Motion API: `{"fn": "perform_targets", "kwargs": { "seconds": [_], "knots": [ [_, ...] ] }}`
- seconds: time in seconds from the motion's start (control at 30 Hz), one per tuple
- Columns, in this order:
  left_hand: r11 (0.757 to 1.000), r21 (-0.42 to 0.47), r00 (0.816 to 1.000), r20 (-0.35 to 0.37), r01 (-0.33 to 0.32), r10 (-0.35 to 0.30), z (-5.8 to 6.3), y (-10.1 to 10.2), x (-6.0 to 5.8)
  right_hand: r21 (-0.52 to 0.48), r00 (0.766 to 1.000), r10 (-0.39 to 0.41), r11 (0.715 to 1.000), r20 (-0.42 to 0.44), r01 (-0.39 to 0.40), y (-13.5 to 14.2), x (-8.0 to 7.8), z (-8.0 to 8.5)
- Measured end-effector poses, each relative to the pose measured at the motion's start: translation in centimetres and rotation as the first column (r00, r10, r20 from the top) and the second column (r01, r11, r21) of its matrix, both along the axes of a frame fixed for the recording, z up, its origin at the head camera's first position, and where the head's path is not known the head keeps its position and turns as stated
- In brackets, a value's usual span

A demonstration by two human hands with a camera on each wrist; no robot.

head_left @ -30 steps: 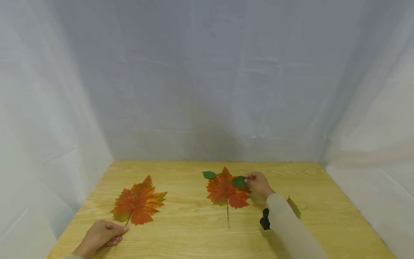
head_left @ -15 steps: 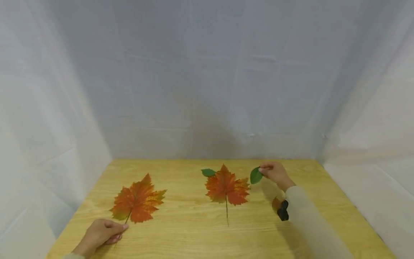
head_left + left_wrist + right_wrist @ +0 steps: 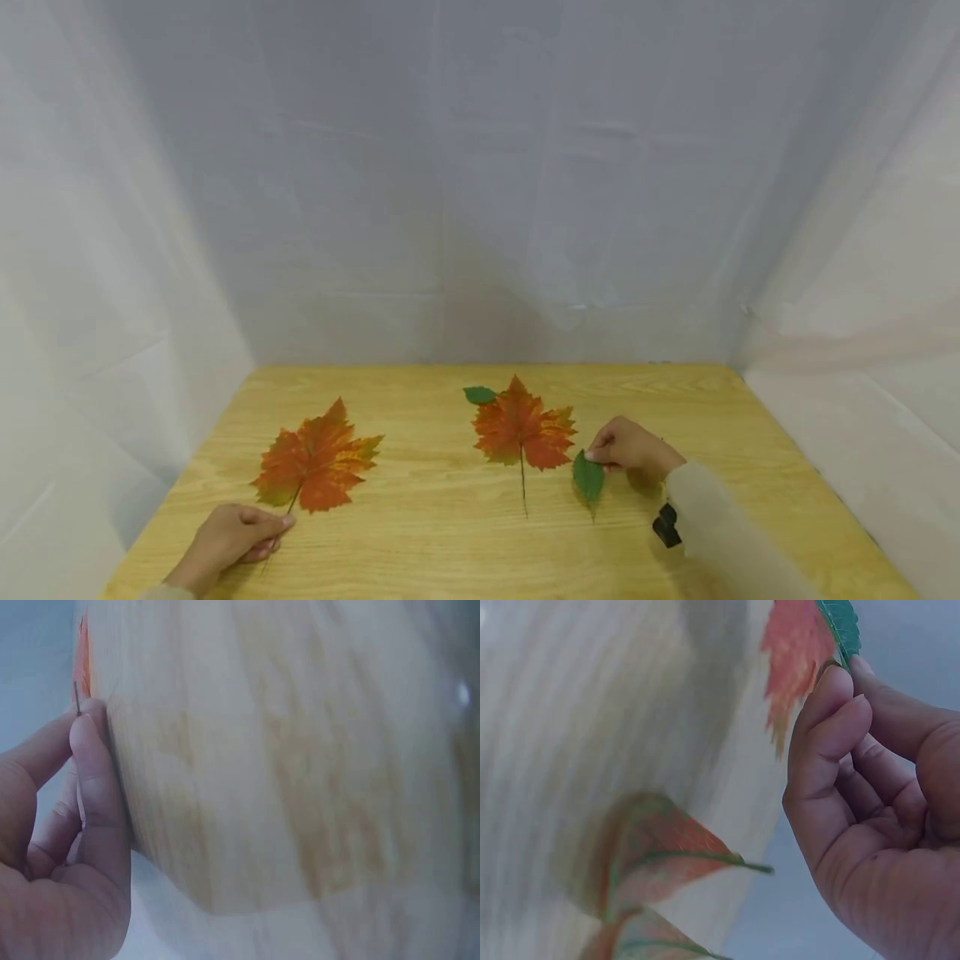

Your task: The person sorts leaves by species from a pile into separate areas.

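At the front left of the wooden table, my left hand [image 3: 228, 540] pinches the thin stem [image 3: 76, 697] of an orange-red maple leaf [image 3: 318, 462] between thumb and finger. My right hand [image 3: 633, 448] pinches a small green leaf [image 3: 588, 478] at its upper edge, the pointed end hanging toward me. Left of that hand lies a second orange-red maple leaf [image 3: 521, 427], its dark stem pointing toward me. Another green leaf [image 3: 478, 395] sits at its upper left edge. In the right wrist view, two reddish-green leaves [image 3: 667, 859] lie below my right hand; the head view mostly hides them.
The wooden table [image 3: 420, 533] ends at a pale hanging sheet [image 3: 480, 208] at the back, with white sheets [image 3: 82, 317] along both sides. A small black device [image 3: 667, 527] shows beside my right sleeve [image 3: 727, 525].
My right hand has carried the green leaf off the middle maple leaf to the right, then back toward me, turning it point down. The left hand keeps its hold and place.
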State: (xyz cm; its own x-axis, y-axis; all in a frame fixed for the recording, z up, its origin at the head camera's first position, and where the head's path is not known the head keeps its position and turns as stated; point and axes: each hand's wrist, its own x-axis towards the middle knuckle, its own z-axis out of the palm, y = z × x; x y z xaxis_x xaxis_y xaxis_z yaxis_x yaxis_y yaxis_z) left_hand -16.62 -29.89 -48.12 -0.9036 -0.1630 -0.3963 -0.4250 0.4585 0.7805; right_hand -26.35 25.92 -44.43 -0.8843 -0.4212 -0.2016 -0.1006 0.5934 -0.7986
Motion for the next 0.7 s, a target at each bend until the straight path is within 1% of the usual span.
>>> {"fn": "perform_targets", "kwargs": {
  "seconds": [0.03,0.1,0.2,0.3,0.4,0.53,0.63,0.7],
  "knots": [
    [1.0,0.001,1.0,0.001,-0.002,0.002,0.0,0.0,0.0,0.005,1.0,0.014,1.0,-0.02,-0.014,-0.2,0.2,-0.4],
    [1.0,0.004,1.0,0.003,-0.004,0.004,0.0,0.0,0.0,0.011,0.999,0.011,1.0,-0.038,-0.011,-0.6,0.6,-1.2],
    [1.0,0.002,1.0,0.004,-0.001,0.001,0.0,0.0,0.1,0.058,0.997,0.004,0.998,-0.081,0.0,-1.1,1.2,-2.0],
    [1.0,-0.003,1.0,0.004,0.004,-0.004,-0.1,0.0,0.2,0.096,0.995,-0.013,0.995,-0.101,0.023,-1.5,1.7,-2.6],
    [1.0,-0.013,1.0,0.007,0.008,-0.008,-0.1,0.0,0.3,0.1,0.993,-0.03,0.994,-0.113,0.042,-1.8,1.9,-2.8],
    [1.0,-0.004,1.0,-0.006,0.009,-0.009,0.0,0.0,0.2,0.108,0.991,-0.043,0.993,-0.13,0.057,-1.8,1.8,-2.7],
    [1.0,0.008,1.0,-0.017,0.013,-0.013,-0.1,0.0,0.1,0.111,0.99,-0.048,0.992,-0.132,0.063,-1.8,1.7,-2.7],
    [1.0,0.004,1.0,-0.013,0.016,-0.016,-0.1,-0.1,0.1,0.106,0.991,-0.049,0.992,-0.125,0.063,-1.9,1.7,-2.7]
  ]
}}
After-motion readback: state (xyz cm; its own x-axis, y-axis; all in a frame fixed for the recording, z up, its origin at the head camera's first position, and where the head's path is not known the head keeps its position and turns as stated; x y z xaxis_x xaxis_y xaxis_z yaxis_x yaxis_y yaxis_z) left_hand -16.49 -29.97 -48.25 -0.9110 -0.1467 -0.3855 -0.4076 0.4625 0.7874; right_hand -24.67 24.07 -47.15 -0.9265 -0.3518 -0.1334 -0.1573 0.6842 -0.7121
